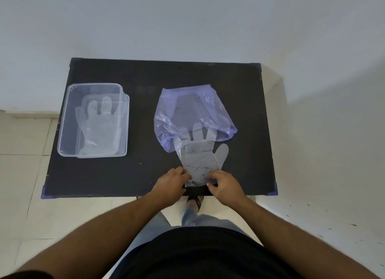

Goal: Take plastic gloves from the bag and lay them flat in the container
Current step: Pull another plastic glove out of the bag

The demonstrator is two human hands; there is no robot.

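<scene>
With both hands (pixel 171 184) (pixel 224 188) pinching it, one glove (pixel 199 160), another glove (pixel 98 128) inside container (pixel 62 120).

A bare indoor room, likely a home: a black-topped table (pixel 104 174) stands on pale floor tiles (pixel 23 170) against a plain white wall (pixel 187 18).

Thin plastics on a matt black table

The table (pixel 104 174) top looks matt and slightly grainy. On its left stands a clear, glossy hard-plastic container (pixel 68 116); right of that lies a crinkled, shiny, bluish translucent film bag (pixel 218 112), with a thin, smooth, cloudy plastic glove (pixel 198 160) at its mouth.
</scene>
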